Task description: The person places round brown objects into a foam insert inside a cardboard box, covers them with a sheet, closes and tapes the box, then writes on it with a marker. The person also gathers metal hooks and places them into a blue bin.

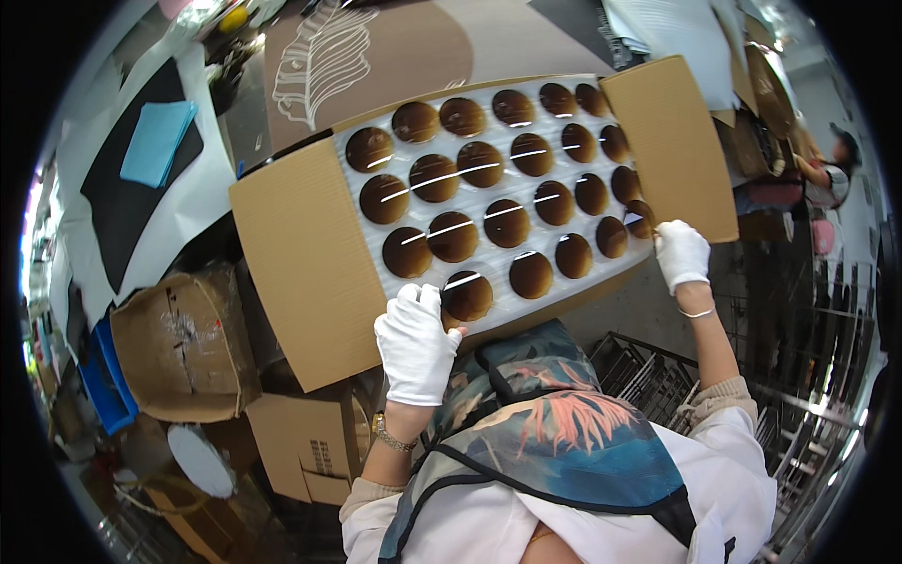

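Observation:
An open cardboard box (301, 268) holds a translucent white tray (489, 256) with rows of round, brown gradient-tinted lenses (507, 223). Both my hands wear white gloves. At the near left corner, my left hand (413, 343) has its fingers curled over the box's edge, beside a lens (467, 296) in the nearest row. My right hand (683, 254) is closed at the near right corner, close to the last lens (639, 218) of that row. My palms hide the exact grip of both hands.
Beneath the box's far side lies a brown surface with a white leaf drawing (324, 66). To the left are a blue cloth (158, 143) on black and white sheets, and an open carton (178, 352). Metal racks (648, 381) stand at lower right. Another person (827, 179) is at far right.

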Motion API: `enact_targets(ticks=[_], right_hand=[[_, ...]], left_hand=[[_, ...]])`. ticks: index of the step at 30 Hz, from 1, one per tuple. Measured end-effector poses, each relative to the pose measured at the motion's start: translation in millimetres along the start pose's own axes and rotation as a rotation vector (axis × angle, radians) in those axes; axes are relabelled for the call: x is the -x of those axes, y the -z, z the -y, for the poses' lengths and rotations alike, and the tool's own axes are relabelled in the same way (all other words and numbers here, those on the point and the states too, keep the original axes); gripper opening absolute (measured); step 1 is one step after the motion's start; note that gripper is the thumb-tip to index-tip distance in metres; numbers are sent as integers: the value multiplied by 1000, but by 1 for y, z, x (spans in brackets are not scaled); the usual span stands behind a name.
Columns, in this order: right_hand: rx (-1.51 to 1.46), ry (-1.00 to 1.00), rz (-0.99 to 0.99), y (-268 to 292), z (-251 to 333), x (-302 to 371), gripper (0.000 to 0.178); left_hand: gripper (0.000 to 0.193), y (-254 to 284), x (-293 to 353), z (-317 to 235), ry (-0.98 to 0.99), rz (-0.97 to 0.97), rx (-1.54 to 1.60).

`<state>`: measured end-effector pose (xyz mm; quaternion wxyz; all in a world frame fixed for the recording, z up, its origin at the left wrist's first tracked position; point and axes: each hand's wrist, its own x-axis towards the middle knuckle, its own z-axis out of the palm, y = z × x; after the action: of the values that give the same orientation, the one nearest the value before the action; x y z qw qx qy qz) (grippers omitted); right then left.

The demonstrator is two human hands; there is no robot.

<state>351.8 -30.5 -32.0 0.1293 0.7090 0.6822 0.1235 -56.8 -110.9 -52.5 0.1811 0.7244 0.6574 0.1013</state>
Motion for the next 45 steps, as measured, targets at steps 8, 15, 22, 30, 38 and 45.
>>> enact_targets(ticks=[8,15,22,30,38,45], right_hand=[[-292,199,-176,20,58,-1,13],[-814,603,-276,47,174,3,12],[-661,622,-362,36,211,5,20],[-850,659,-146,50,188,31,28],[-775,470,-111,38,187,56,16],[-590,188,-257,27,71,32,17]], left_hand=[[76,4,-1,-15,75,71,-18],[65,-13,-23,-23,52,-167,-120],[47,-11,-55,-14,189,-211,-230],[63,-7,-50,11,105,-222,-186],[68,4,-69,38,-41,-82,-168],[52,11,-81,-50,-368,-92,28]])
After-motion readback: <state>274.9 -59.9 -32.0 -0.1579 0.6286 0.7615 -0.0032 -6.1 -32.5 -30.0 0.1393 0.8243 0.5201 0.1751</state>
